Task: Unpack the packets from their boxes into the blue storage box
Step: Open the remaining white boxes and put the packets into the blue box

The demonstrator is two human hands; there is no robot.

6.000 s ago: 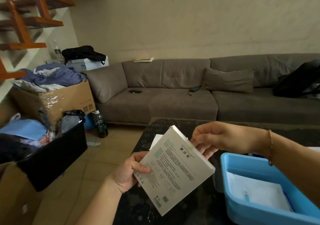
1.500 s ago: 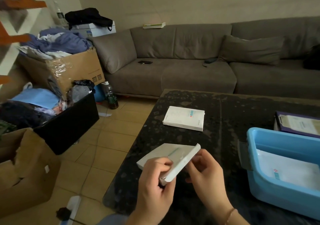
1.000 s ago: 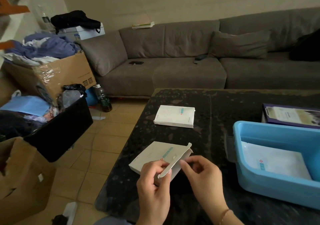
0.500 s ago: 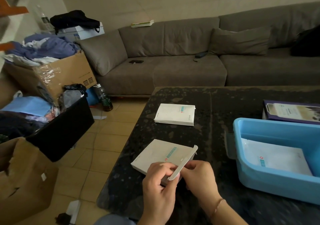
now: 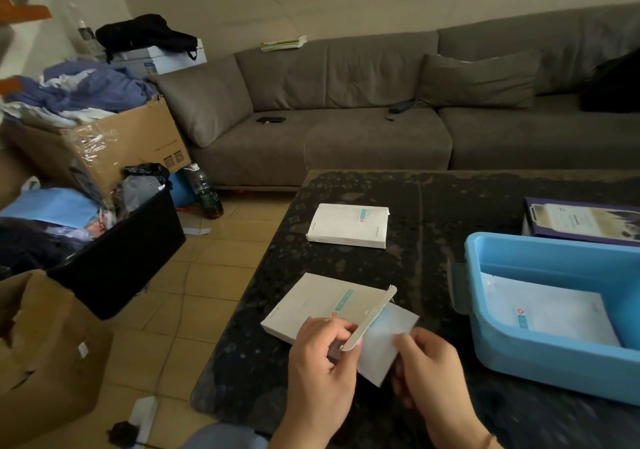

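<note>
dark speckled table (image 5: 433, 213) fills your view, with the blue storage box (image 5: 512, 355) to the right of your grip. your left hand (image 5: 320, 362) holds the opened box (image 5: 318, 305) by its flap while your right hand (image 5: 427, 362) pinches a packet (image 5: 384, 341) half drawn out. next, judged: slide it free and carry it right into the blue storage box.

I have the table (image 5: 433, 227) ahead, the sofa (image 5: 346, 102) behind it. On the table, the storage box (image 5: 554, 372) sits right with a packet (image 5: 547, 313) in it, a clipboard (image 5: 581, 220) behind. Left of it lie two boxes: one (image 5: 348, 225) farther, one (image 5: 318, 305) nearer (at my hands). Cartons (image 5: 45, 351) stand on the floor at left.
</note>
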